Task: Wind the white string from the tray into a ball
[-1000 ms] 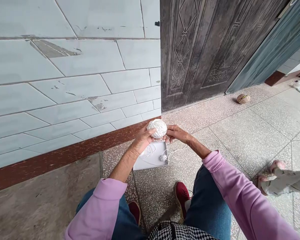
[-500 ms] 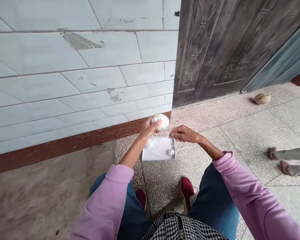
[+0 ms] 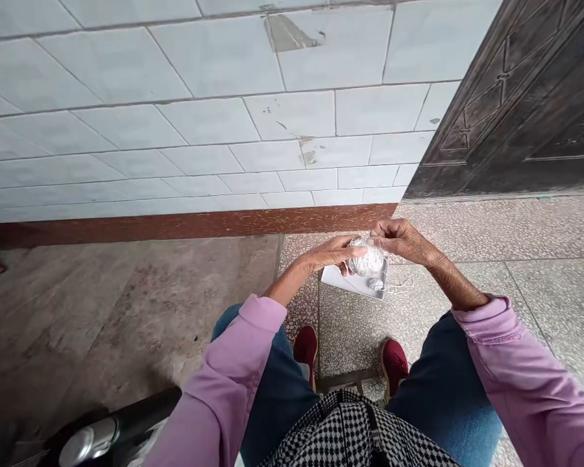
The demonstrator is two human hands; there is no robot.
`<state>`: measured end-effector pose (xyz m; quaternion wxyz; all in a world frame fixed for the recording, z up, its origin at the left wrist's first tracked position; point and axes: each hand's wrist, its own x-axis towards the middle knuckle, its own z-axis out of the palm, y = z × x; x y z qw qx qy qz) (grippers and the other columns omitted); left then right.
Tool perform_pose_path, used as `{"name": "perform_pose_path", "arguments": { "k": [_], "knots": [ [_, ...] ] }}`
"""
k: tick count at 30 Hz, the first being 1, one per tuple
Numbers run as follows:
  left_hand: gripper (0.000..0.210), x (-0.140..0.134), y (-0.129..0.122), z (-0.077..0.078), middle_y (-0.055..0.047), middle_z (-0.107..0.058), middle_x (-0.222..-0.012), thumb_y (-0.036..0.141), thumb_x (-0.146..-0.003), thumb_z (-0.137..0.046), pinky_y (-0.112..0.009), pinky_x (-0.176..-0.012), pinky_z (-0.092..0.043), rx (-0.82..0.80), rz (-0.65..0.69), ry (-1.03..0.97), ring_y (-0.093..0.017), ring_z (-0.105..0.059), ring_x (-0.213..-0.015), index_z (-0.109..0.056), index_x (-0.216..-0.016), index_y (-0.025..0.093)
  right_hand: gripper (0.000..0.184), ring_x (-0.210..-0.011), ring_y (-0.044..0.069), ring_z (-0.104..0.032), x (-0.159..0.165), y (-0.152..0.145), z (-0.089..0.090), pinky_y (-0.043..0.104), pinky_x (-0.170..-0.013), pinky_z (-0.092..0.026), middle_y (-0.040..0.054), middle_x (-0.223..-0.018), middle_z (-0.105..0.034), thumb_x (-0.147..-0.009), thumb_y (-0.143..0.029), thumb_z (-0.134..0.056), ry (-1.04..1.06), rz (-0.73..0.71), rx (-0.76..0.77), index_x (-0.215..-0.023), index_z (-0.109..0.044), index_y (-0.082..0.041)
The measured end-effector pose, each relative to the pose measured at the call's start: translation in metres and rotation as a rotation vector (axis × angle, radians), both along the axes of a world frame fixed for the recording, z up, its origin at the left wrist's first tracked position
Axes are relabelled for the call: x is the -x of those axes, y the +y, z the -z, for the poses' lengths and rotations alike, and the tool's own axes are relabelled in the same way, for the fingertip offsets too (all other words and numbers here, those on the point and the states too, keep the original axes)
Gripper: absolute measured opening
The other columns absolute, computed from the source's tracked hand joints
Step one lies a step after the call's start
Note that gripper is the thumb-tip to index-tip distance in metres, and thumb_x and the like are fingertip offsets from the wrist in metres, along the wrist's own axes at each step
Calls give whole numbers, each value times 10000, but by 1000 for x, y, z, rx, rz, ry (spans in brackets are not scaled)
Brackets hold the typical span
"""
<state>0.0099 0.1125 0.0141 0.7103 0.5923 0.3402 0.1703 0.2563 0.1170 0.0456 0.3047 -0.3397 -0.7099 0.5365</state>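
Observation:
A ball of white string [image 3: 368,259] is gripped in my left hand [image 3: 338,253], its thumb lying across the front. Close against the ball's upper right side is my right hand [image 3: 400,240], thumb and forefinger pinched together; strand between them is too fine to see clearly. Below both hands a shallow white box lid or tray [image 3: 341,279] rests on the floor, partly hidden by the ball. A small white bundle of string [image 3: 376,284] lies at its right edge, and loose white string [image 3: 403,285] trails out over the tiles.
A tiled wall [image 3: 194,117] with a red-brown skirting [image 3: 199,224] rises in front. A dark carved door [image 3: 506,117] stands at right. My red shoes [image 3: 305,344] are below the tray. A dark cylinder with a silver end [image 3: 92,441] lies at lower left.
The view has swung left. My right hand has come in against the ball, which my left hand still holds, now over the tray. The round object and another person's feet at right have left view.

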Motion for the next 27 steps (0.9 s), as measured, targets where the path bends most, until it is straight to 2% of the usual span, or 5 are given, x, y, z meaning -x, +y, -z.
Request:
{"name": "perform_pose_path", "arguments": {
  "k": [8, 14, 17, 21, 27],
  "knots": [
    [893, 15, -8, -4, -101, -696, -1165, 494, -642, -1005, -301, -704, -552, -106, -200, 0, -205, -670, -924, -617, -1383, 182, 496, -549, 76, -375, 24, 12, 3, 247, -498, -277, -71, -633, -483, -906, -613, -872, 40, -31, 75, -777, -620, -205],
    [815, 22, -7, -23, -138, -698, -1224, 481, -622, -972, -372, -850, -589, -16, -283, -368, -290, -672, -1122, -642, -1311, 199, 490, -515, 80, -400, 12, 19, 8, 243, -480, -281, -59, -587, -525, -874, -643, -881, 114, 157, 187, -800, -655, -215],
    [852, 31, 1, -36, -176, -686, -1298, 567, -658, -904, -390, -860, -592, -13, -478, -543, -346, -641, -1240, -623, -1376, 205, 478, -547, 85, -456, 13, 18, 14, 237, -477, -300, -30, -657, -590, -862, -644, -876, 95, 176, 247, -834, -688, -206],
    [859, 65, 16, -56, -179, -676, -1360, 708, -706, -839, -375, -805, -580, -87, -833, -708, -333, -650, -1200, -629, -1382, 222, 486, -560, 89, -473, 0, 19, 23, 236, -473, -309, -17, -683, -608, -825, -652, -886, 36, 196, 284, -846, -707, -201],
    [620, 125, 28, -64, -104, -723, -1285, 710, -922, -681, -347, -870, -576, -118, -1152, -777, -265, -634, -1208, -626, -1344, 258, 563, -492, 72, -312, -50, 20, 32, 250, -453, -228, -68, -563, -437, -738, -716, -908, -108, 252, 301, -805, -700, -196]
  ]
}}
